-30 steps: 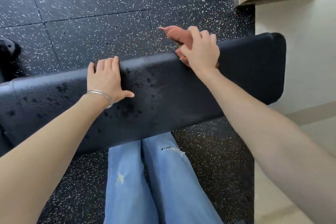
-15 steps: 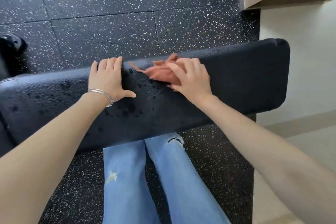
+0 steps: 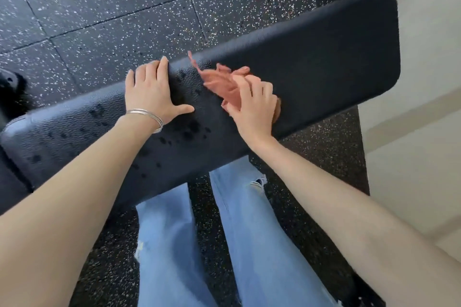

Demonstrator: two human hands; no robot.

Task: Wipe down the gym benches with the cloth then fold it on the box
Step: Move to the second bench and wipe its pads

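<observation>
A long black padded gym bench (image 3: 311, 57) runs across the view, tilted up to the right, with dark wet spots on its left half. My right hand (image 3: 254, 104) lies on a crumpled salmon-pink cloth (image 3: 219, 80) at the middle of the pad, with its fingers bent over the cloth. The cloth spreads out to the upper left of that hand. My left hand (image 3: 152, 92) rests flat on the bench just left of the cloth, fingers over the far edge, a silver bangle on the wrist.
Black speckled rubber floor tiles (image 3: 99, 7) lie beyond and under the bench. A pale floor and wall (image 3: 411, 132) border the right side. My legs in blue jeans (image 3: 249, 244) stand below the bench. A black bench foot (image 3: 12, 92) shows at far left.
My right hand has dragged the cloth from the far edge of the bench down onto the middle of the pad, nearer me. My left hand has stayed in place.
</observation>
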